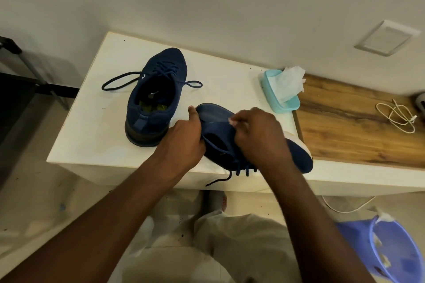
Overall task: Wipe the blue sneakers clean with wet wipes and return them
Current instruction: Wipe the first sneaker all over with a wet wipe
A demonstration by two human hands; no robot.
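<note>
Left fingers: we see the left hand (184,136) with its fingers (199,142) curled round the collar of the held sneaker (297,156), the thumb standing up against the heel.
Right fingers: the right hand (259,135) is curled tight, pinching a wipe scrap (232,122) and pressing it on the sneaker's side. This hand looks slightly blurred to us.
Held sneaker: it sits between both sets of fingers, tipped on its side over the near edge of the white table (92,126), with the toe out past the right fingers. It has a navy knit upper, matching round laces dangling below the knuckles and a pale sole rim at the toe.
Second sneaker (158,89): just beyond the left thumb, upright on the table. We see the same woven navy fabric, a thick dark sole, a yellow-green insole and laces looped out to both sides.
Wipe pack (280,99): beyond the right fingers, a rounded teal pack with a crumpled white sheet (292,80) sticking up.
Wooden top (356,131): right of the right fingers, glossy brown grain, with a coiled white cable (400,119) lying on it.
Bucket (395,250): below the right forearm, blue plastic, on the floor.
</note>
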